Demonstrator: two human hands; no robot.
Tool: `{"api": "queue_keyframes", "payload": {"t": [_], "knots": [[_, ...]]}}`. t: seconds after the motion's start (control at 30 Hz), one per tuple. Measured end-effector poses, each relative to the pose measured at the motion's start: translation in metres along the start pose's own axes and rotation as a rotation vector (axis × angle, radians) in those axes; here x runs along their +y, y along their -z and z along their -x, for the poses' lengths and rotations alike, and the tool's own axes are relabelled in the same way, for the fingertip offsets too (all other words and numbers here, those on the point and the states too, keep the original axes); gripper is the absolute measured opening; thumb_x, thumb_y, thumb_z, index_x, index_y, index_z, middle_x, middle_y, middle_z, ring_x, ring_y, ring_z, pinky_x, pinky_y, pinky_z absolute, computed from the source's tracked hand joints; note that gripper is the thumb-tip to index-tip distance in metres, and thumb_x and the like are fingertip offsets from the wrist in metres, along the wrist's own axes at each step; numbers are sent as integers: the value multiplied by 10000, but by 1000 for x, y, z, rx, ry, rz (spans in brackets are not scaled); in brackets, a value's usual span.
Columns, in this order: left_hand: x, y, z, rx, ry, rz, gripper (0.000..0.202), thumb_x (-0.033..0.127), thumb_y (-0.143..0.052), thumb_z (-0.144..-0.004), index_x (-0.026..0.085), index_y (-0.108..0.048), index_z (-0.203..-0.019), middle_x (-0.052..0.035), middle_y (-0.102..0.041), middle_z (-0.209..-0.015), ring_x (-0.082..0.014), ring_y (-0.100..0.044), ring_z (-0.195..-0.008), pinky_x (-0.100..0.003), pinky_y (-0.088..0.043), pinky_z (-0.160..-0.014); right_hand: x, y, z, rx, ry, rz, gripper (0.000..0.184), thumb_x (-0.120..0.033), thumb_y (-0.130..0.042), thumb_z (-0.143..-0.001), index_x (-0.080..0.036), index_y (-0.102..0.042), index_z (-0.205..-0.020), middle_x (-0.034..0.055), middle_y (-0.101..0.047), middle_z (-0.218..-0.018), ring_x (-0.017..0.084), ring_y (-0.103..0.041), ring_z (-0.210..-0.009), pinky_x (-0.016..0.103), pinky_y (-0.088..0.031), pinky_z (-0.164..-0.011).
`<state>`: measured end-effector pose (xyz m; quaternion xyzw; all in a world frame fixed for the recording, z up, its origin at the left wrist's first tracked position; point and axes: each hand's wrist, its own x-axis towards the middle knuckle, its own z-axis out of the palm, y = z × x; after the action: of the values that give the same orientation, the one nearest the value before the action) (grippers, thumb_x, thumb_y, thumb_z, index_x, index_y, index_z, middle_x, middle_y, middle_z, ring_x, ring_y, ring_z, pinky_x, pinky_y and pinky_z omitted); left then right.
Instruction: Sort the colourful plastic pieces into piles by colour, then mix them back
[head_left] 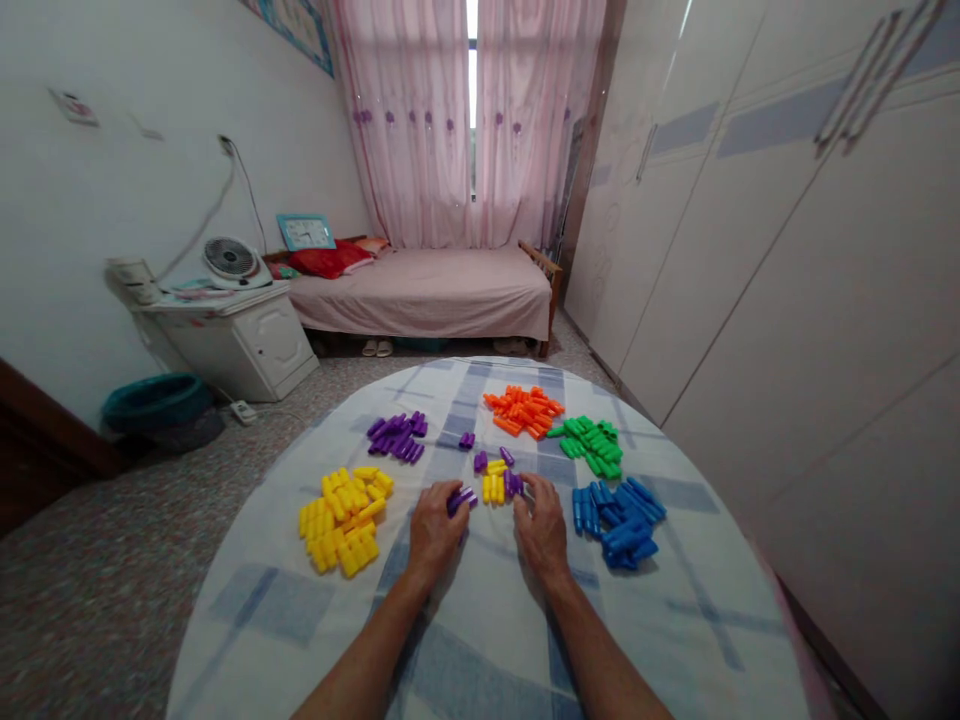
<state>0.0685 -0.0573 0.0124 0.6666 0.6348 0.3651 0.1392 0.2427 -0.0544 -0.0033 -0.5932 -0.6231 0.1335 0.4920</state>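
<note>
My left hand (435, 525) rests on the round table with its fingers curled around a few purple pegs (460, 497). My right hand (541, 525) lies beside it, fingers bent over purple pegs (513, 483) at the edge of a small mixed cluster. That cluster holds yellow pegs (494, 485) and loose purple ones (480, 461). Sorted heaps surround it: a purple pile (397, 436), a yellow pile (345, 518), an orange pile (523, 410), a green pile (592, 443) and a blue pile (619, 520).
The table wears a white cloth with blue checks (487, 640). Behind it stand a pink-covered bed (427, 290), a white cabinet (240, 340) carrying a small fan (231, 260), and a teal basin (154, 400) on the floor. White wardrobes (787, 250) line the right side.
</note>
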Motion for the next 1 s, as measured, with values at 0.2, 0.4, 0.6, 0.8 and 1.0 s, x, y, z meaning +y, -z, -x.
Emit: {"api": "queue_keyframes", "payload": {"t": [0.2,0.4,0.6,0.8,1.0], "knots": [[14,11,0,-77,70,25,303,168,-556,-737,159,-618,-1034,-74,-640,-969,-187,-603,-923,-325,-464,-851,1,1,0,20,-19,-76,319,-206,-426,-804,-179,-572,-1086,98,-585,-1112,216,-527,-1076,411,-415,-960],[20,41,-7,13,35,133,256,202,-557,-749,206,-641,-991,-51,-646,-957,-183,-614,-902,-332,-489,-825,1,2,-1,33,-59,-138,319,-227,-436,-790,-193,-598,-1062,93,-595,-1084,220,-552,-1032,398,-436,-925],[-13,78,-62,158,46,-51,268,274,-559,-778,178,-644,-1013,-71,-652,-1004,-181,-617,-912,-317,-485,-837,0,4,-3,48,-131,-158,312,-243,-437,-785,-192,-609,-1040,84,-605,-1056,217,-564,-993,371,-438,-898],[-47,75,-110,156,75,-291,224,233,-548,-772,180,-658,-960,-63,-666,-963,-178,-587,-904,-285,-447,-843,-2,7,-3,32,-135,-163,288,-250,-438,-792,-189,-619,-1008,80,-618,-1016,215,-579,-953,361,-447,-868],[-55,63,-115,145,33,-353,202,206,-522,-770,192,-665,-912,-79,-656,-958,-223,-558,-965,-339,-420,-898,1,7,-3,39,-128,-159,284,-239,-420,-805,-195,-614,-1007,77,-618,-1012,211,-581,-947,356,-456,-855]]}}
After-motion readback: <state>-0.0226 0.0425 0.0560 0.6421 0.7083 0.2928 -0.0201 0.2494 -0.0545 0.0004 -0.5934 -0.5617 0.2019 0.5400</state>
